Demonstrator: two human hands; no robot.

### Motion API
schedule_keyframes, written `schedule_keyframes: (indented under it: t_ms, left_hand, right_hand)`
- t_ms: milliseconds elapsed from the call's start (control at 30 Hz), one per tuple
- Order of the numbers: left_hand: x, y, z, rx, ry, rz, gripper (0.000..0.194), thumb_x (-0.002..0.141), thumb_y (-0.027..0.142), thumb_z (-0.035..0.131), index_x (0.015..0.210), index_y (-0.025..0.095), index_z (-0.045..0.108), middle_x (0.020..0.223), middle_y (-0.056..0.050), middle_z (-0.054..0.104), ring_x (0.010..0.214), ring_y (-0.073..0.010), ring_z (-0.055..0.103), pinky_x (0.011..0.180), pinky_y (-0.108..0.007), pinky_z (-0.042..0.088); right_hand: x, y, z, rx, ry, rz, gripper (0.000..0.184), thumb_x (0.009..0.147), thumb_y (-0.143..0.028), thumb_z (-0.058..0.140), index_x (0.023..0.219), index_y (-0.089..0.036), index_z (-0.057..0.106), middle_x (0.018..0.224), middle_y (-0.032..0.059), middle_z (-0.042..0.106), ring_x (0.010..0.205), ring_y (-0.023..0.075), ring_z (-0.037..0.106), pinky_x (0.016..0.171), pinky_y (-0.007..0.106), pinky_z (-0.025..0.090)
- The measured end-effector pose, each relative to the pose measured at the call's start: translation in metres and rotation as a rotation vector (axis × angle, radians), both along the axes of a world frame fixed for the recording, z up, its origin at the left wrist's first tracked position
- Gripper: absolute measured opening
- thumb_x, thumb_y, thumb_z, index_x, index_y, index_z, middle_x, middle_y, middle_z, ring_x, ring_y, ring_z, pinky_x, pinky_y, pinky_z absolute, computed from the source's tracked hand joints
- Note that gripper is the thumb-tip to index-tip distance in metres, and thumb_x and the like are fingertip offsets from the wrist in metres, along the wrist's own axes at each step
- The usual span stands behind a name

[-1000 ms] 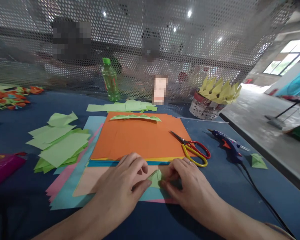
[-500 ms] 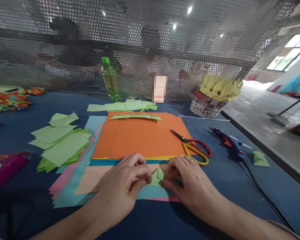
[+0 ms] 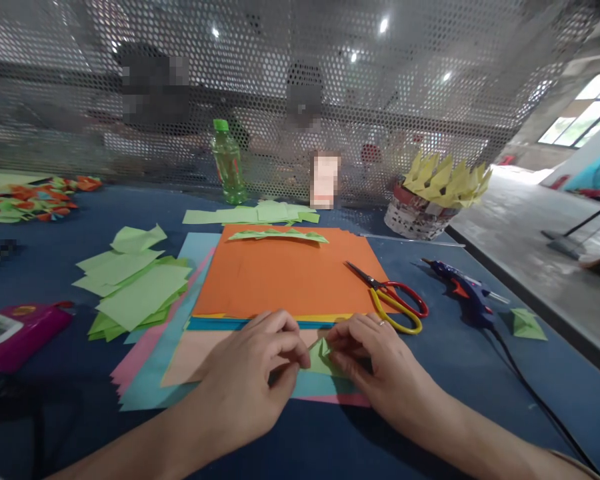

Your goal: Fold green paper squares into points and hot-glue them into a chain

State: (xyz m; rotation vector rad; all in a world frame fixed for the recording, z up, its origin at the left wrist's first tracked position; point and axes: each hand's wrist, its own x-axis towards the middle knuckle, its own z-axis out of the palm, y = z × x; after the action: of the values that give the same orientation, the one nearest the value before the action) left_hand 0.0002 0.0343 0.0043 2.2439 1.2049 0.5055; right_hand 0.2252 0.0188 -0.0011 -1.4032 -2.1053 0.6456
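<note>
A small piece of folded light green paper (image 3: 322, 361) lies over the stacked coloured sheets, between my two hands. My left hand (image 3: 260, 373) has its fingers curled, with thumb and fingertips at the paper's left edge. On the other side, my right hand (image 3: 367, 353) pinches the paper's right part, hiding some of it. Beyond my hands is orange paper (image 3: 280, 273), with a folded green strip (image 3: 280, 235) along its far edge. Scissors (image 3: 393, 300) with one red and one yellow handle rest partly on the orange sheets, close to my right hand.
A glue gun (image 3: 463, 287) with a cord and a folded green piece (image 3: 527, 325) lie to the right. Green paper pieces (image 3: 140, 280) are piled left. Behind stand a bottle (image 3: 229, 167), a basket (image 3: 417, 213) of yellow folded paper and a perforated metal screen (image 3: 265, 40).
My view has shifted slightly, so everything sits a little further right. Around the green paper, both hands keep nearly the same pose; the right fingers have moved slightly over its fold.
</note>
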Motion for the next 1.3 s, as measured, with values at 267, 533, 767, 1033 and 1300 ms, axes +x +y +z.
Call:
schedule_keyframes:
  t_ms: [267, 533, 767, 1033, 1300]
  left_hand:
    - [0.0055, 0.002, 0.0032, 0.005, 0.003, 0.01, 0.011, 0.09, 0.023, 0.057, 0.08, 0.024, 0.059, 0.093, 0.0, 0.058, 0.093, -0.0209, 0.057, 0.076, -0.033, 0.043]
    - [0.0078, 0.0011, -0.0022, 0.04, -0.015, 0.055, 0.01, 0.087, 0.017, 0.064, 0.087, 0.024, 0.057, 0.092, 0.002, 0.059, 0.093, -0.0208, 0.056, 0.078, -0.034, 0.041]
    - [0.0073, 0.0051, -0.0053, 0.078, -0.161, -0.053, 0.013, 0.097, 0.017, 0.055, 0.098, 0.026, 0.064, 0.095, 0.002, 0.062, 0.093, -0.0165, 0.058, 0.08, -0.03, 0.042]
    - [0.0078, 0.0066, -0.0053, 0.06, -0.117, -0.084, 0.016, 0.097, 0.014, 0.054, 0.086, 0.023, 0.062, 0.089, 0.002, 0.061, 0.085, -0.0156, 0.058, 0.074, -0.029, 0.04]
    - [0.0015, 0.0062, -0.0061, 0.173, -0.044, -0.196, 0.019, 0.1, 0.012, 0.045, 0.089, 0.022, 0.056, 0.091, 0.0, 0.057, 0.088, -0.0177, 0.054, 0.075, -0.031, 0.04]
  right_hand:
    - [-0.0023, 0.0012, -0.0001, 0.007, -0.003, -0.007, 0.025, 0.079, 0.001, 0.061, 0.088, -0.022, 0.061, 0.086, 0.0003, 0.066, 0.082, 0.0191, 0.057, 0.076, 0.033, 0.044]
    - [-0.0011, 0.001, -0.0017, 0.049, -0.008, 0.018, 0.026, 0.077, 0.003, 0.06, 0.083, -0.022, 0.057, 0.082, -0.0007, 0.063, 0.079, 0.0181, 0.053, 0.072, 0.031, 0.04]
    - [-0.0011, -0.0015, -0.0026, 0.071, -0.005, 0.063, 0.026, 0.079, 0.002, 0.058, 0.085, -0.023, 0.057, 0.083, -0.0004, 0.064, 0.081, 0.0188, 0.054, 0.071, 0.03, 0.039]
    - [-0.0004, -0.0035, -0.0008, 0.079, 0.0, 0.09, 0.025, 0.083, 0.0, 0.061, 0.09, -0.025, 0.06, 0.088, -0.0017, 0.067, 0.084, 0.0183, 0.056, 0.074, 0.03, 0.039]
    - [0.0033, -0.003, 0.0002, 0.12, -0.001, 0.181, 0.028, 0.081, 0.004, 0.056, 0.084, -0.023, 0.061, 0.092, -0.0014, 0.069, 0.087, 0.0172, 0.06, 0.076, 0.03, 0.042]
